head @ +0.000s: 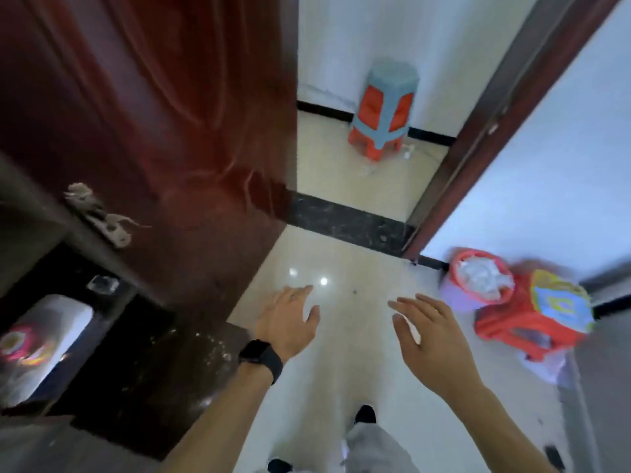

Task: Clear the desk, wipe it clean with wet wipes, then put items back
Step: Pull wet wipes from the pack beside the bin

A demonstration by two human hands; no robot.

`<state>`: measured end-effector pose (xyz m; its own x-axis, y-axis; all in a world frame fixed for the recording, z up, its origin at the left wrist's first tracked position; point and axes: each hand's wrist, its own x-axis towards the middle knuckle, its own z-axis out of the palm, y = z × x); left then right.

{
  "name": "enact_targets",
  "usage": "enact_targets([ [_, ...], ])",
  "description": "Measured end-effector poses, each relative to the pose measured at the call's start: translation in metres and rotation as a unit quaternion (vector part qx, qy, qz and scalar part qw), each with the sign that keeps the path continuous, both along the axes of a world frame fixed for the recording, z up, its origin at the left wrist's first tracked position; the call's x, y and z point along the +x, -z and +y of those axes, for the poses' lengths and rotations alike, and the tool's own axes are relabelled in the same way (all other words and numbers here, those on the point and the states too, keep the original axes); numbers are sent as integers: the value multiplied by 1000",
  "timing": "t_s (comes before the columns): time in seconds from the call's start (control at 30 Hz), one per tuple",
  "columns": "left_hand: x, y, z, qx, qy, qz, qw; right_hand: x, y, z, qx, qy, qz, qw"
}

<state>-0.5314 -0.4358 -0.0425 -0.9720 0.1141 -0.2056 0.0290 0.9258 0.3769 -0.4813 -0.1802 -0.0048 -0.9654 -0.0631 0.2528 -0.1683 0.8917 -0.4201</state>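
Grey trousers (372, 448) and a black shoe (365, 414) sit right under the camera on the pale tiled floor (341, 268). Above them both bare forearms reach forward. The left hand (290, 319), black watch (261, 356) on its wrist, hangs palm down with fingers straight, holding nothing. The right hand (430, 332) is the same, spread and empty.

Lower left, a white packet (44, 336) with a bright label, too blurred to read, lies on a dark surface (153, 370), well apart from both hands. A red-brown door (153, 114) stands open beside it, metal handle (99, 216) showing.

To the right, a red bin (481, 278) full of crumpled white stuff sits just beside a red stool (536, 319). Past the black threshold (348, 220), stacked stools (382, 107) stand against the wall.
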Motion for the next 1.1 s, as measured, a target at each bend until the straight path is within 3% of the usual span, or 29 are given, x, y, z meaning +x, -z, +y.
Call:
enact_targets([
  [0.3, -55, -20, 263, -34, 276, 47, 959, 82, 2, 216, -20, 287, 25, 957],
  [0.5, -61, -4, 440, -63, 354, 21, 933, 111, 20, 344, -59, 385, -5, 921],
  [0.87, -76, 50, 664, -60, 399, -72, 912, 75, 81, 543, -19, 372, -116, 921],
  [1.1, -152, 134, 795, -54, 422, -129, 896, -6, 180, 668, -39, 334, -259, 905],
])
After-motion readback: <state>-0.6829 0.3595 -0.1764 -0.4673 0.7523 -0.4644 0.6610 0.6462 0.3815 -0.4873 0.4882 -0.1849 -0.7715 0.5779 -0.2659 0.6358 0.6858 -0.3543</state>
